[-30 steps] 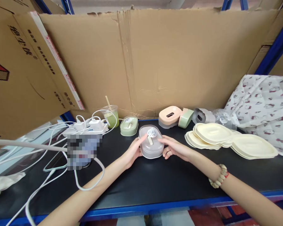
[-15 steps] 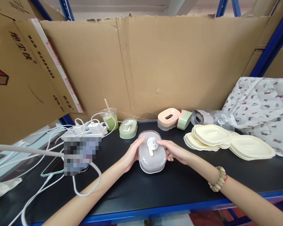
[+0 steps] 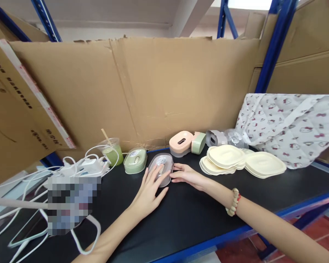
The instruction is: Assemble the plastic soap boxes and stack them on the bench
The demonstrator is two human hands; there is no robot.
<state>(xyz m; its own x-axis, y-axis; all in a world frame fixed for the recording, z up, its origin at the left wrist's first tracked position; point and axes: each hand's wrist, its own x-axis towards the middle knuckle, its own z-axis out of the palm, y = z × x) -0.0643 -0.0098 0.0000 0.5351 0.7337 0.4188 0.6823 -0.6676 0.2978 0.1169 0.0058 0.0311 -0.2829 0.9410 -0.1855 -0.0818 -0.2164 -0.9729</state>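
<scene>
A grey lidded plastic box (image 3: pixel 164 163) with a round sticker on top rests on the black shelf mat (image 3: pixel 181 215), beside a green box (image 3: pixel 135 160) of the same shape. My left hand (image 3: pixel 148 190) lies flat with fingers stretched out, its fingertips on the near left of the grey box's lid. My right hand (image 3: pixel 186 174) reaches in from the right, fingers extended, touching the box's right side. A bead bracelet (image 3: pixel 234 202) sits on my right wrist.
Behind stand a pink box (image 3: pixel 181 140), a tilted green lid (image 3: pixel 199 142), grey and clear parts (image 3: pixel 222 137), and stacks of cream lids (image 3: pixel 244 162). At the left sit a green drink cup (image 3: pixel 112 151), a power strip with white cables (image 3: pixel 84 168), cardboard sheets (image 3: pixel 153 87) and a patterned cloth (image 3: pixel 290 124).
The grey box has been moved away from me and set down beside the green box. Both hands have loosened from gripping its sides to resting on it. The view has tilted up and right.
</scene>
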